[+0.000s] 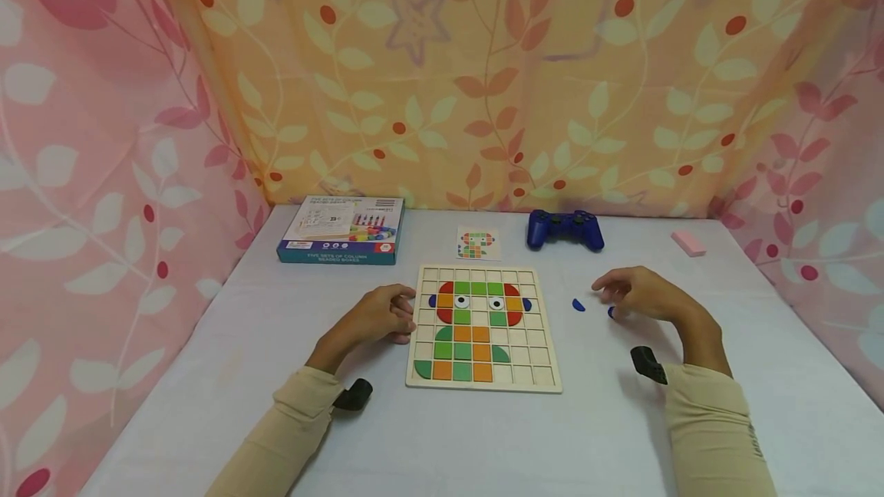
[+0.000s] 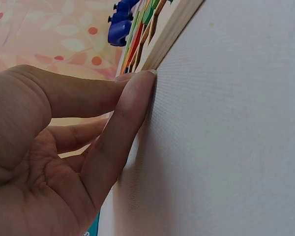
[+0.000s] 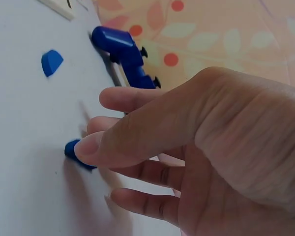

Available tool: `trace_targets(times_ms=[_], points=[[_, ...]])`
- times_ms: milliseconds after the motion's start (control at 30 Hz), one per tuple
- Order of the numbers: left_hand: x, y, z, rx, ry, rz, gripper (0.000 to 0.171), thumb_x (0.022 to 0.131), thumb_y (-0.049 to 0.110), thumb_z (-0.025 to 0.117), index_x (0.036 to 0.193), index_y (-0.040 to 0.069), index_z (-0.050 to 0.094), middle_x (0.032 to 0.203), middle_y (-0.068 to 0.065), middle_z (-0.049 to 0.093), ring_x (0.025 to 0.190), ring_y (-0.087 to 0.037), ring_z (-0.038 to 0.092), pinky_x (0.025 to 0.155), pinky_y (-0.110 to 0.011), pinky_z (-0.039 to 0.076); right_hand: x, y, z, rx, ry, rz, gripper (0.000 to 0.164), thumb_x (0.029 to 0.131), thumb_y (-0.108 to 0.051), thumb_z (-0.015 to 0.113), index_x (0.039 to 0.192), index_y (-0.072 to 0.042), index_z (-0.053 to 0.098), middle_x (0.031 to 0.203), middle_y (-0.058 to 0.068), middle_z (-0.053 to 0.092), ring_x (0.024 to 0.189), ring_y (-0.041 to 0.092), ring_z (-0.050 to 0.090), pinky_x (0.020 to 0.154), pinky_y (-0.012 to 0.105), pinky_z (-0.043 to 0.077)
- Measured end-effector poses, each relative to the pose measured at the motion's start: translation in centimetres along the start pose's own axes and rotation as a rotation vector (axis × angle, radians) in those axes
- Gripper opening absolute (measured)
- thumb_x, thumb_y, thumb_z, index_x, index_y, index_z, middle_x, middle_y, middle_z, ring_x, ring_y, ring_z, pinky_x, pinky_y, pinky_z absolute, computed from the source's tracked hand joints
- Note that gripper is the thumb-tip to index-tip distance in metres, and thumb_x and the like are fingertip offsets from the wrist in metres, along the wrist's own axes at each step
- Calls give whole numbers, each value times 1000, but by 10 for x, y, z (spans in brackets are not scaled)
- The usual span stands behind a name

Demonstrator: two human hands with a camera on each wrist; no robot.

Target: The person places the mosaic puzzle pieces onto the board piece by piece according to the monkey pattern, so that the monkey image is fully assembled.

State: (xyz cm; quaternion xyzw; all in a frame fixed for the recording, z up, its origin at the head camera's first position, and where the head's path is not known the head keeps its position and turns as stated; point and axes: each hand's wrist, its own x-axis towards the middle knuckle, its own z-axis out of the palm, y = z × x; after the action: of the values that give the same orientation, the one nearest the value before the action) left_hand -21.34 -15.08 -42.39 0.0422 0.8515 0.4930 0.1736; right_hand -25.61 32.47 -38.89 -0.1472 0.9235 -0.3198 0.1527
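A wooden grid board [image 1: 528, 336] lies on the table, with flat coloured shapes and two eye pieces set in its squares. Fingertips of my left hand [image 1: 378, 317] touch the board's left edge, and the left wrist view has them right at its pale side [image 2: 172, 37]. To the right of the board, my right hand [image 1: 645, 294] pinches a small blue half-round puzzle piece [image 3: 73, 150] at the thumb tip, low over the white cloth. A second blue half-round piece [image 1: 578, 304] lies between the board and that hand.
Behind the board lies a small pattern card [image 1: 478, 243] with a coloured figure. A boxed bead set [image 1: 338, 230] is at the back left. The blue game controller [image 1: 565, 230] and a pink block [image 1: 688, 243] are along the back right. Patterned curtains [image 1: 483, 83] enclose the table.
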Motion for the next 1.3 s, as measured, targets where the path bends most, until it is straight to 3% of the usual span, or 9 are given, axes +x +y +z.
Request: trace_targets(times_ms=[133, 467, 633, 900, 1300], points=[[-1, 1, -1, 0, -3, 3, 59, 93, -1, 76, 148, 2, 55, 113, -13, 64, 86, -20, 67, 73, -29, 65, -2, 7, 0, 23, -17, 61, 47, 79, 3, 79, 125, 3, 70, 101, 8, 69, 93, 21, 58, 75, 23, 49], [-1, 1, 0, 6, -1, 3, 59, 93, 0, 77, 148, 2, 55, 112, -13, 64, 87, -21, 67, 73, -28, 65, -2, 13, 1, -40, 25, 81, 41, 85, -17, 85, 122, -2, 73, 94, 5, 68, 90, 20, 58, 82, 32, 47], [-1, 1, 0, 8, 0, -1, 60, 93, 0, 77, 148, 3, 55, 112, -12, 64, 87, -21, 67, 74, -28, 65, -4, 14, -2, -31, -20, 138, 40, 92, -24, 77, 128, -6, 73, 100, 4, 74, 93, 21, 63, 81, 33, 50], [-1, 1, 0, 2, -1, -2, 60, 93, -1, 77, 148, 3, 55, 112, -12, 63, 86, -21, 67, 73, -28, 65, -5, 15, -2, 12, -65, 138, 33, 88, -13, 78, 120, -9, 78, 96, 4, 68, 92, 22, 57, 74, 31, 45], [0, 0, 0, 6, 1, -2, 60, 93, 0, 77, 148, 3, 55, 111, -12, 64, 86, -20, 67, 73, -28, 65, -7, 13, 1, 26, -67, 168, 33, 88, -16, 82, 119, -6, 76, 90, 4, 62, 91, 23, 53, 75, 33, 41]])
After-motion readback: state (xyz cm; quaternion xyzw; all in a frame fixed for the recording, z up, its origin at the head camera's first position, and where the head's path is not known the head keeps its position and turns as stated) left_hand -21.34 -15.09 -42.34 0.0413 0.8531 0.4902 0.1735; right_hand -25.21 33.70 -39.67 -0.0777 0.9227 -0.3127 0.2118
